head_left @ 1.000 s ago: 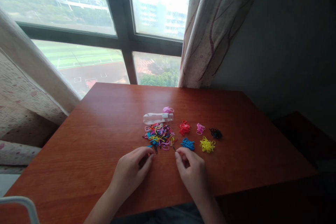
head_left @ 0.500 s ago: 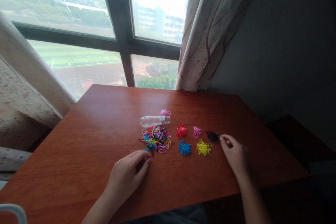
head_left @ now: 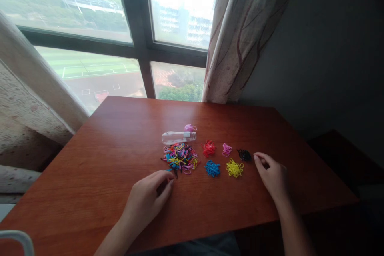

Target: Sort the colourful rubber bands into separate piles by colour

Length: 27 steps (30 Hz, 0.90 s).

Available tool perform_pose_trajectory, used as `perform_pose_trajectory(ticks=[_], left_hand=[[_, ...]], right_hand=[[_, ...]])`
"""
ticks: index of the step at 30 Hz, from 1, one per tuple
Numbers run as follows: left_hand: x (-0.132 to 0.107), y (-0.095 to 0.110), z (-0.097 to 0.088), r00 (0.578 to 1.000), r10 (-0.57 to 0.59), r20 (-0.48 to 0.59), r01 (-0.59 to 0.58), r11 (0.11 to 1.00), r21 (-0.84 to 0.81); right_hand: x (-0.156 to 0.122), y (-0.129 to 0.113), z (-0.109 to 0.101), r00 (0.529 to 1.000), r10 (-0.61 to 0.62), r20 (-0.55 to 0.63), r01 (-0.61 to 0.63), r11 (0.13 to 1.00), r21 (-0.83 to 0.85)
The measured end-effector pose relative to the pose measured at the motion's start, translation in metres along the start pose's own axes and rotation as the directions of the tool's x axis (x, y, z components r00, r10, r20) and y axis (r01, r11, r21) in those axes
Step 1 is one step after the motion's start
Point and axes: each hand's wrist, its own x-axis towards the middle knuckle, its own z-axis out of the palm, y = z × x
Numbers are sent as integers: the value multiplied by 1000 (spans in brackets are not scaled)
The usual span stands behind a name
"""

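Observation:
A mixed heap of small elastic bands point(head_left: 180, 157) in several colours lies on the wooden table. My left hand point(head_left: 151, 196) rests at the near left edge of this heap, thumb and index finger curled together. A black band and a blue one lie by its fingertips; what the fingers hold, if anything, is hidden. To the right are separate piles: red bands point(head_left: 209, 149), pink bands point(head_left: 227, 150), blue bands point(head_left: 212, 168), yellow bands point(head_left: 234, 168) and black bands point(head_left: 244, 155). My right hand point(head_left: 272, 174) is just right of the black pile, apart from it, fingertips pinched with nothing visible in them.
Behind the heap a clear plastic bottle point(head_left: 177, 137) lies on its side, with a pink object point(head_left: 190, 128) beyond its neck. The table point(head_left: 126, 128) reaches a window flanked by curtains point(head_left: 231, 48). A pale curved bar point(head_left: 19, 235) shows at the lower left.
My right hand has drawn back slightly from the black pile, and the dark strand between its fingertips and the pile no longer shows. My left hand stays by the heap. The view has shifted slightly.

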Motion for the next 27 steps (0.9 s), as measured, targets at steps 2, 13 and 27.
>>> perform_pose_trajectory(ticks=[2, 13, 27], left_hand=[[0, 1, 0, 1000, -3, 3, 3, 1000, 7], [1, 0, 1, 1000, 11, 4, -11, 999, 46], [7, 7, 10, 997, 63, -40, -59, 995, 83]], right_hand=[[-7, -12, -2, 1000, -14, -20, 15, 999, 41], [-72, -132, 34, 947, -276, 162, 190, 892, 410], [-92, -157, 48, 886, -365, 286, 248, 895, 371]])
